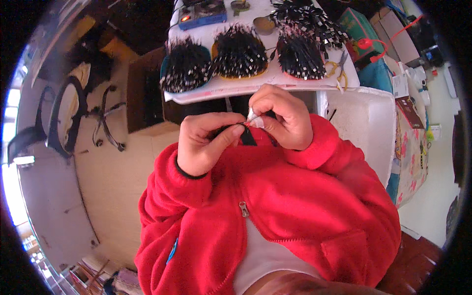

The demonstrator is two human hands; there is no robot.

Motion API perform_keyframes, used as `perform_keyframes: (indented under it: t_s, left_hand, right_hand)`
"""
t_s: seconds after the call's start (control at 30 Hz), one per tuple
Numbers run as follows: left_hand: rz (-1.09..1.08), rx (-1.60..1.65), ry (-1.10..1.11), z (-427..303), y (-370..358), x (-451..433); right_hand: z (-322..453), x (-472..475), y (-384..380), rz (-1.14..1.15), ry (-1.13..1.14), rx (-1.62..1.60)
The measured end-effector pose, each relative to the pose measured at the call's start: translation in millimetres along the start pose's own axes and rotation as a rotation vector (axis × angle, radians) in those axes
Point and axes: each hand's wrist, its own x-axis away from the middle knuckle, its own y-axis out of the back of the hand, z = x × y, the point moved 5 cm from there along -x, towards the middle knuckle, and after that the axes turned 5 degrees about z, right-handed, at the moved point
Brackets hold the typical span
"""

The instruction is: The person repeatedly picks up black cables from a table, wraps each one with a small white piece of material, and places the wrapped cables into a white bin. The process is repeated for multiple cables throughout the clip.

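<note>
Both hands meet in front of my chest, just short of the white table edge. Between thumb and index finger, my left hand [206, 142] pinches the end of a thin black cable. Fine reddish wire ends [247, 124] stick out from that grip. My right hand [284, 116] has white wrapping on its thumb and index fingertips, which close on these wires; the exact contact is too small to make out. Beyond the hands, bundles of black cables with shiny metal plug ends lie in a teal tray [165, 68], a yellow tray [254, 75] and a red tray [304, 77].
A blue device [203, 23] with a lit orange switch stands at the back, near a round tin [263, 25]. More black cables [308, 18] are heaped back right. Yellow-handled scissors [341, 72] lie by the right edge. A white foam box [372, 129] sits at my right.
</note>
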Motion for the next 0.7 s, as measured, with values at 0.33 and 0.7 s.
perform_keyframes:
  t_s: [0.33, 0.7]
  left_hand:
    - [0.033, -0.597, -0.19, -49, 4, -165]
    - [0.388, -1.323, -0.23, 84, 2, -331]
  right_hand:
    - [-84, 32, -6, 0.048, -0.169, -0.205]
    - [-130, 67, -56, 0.568, -0.336, -0.869]
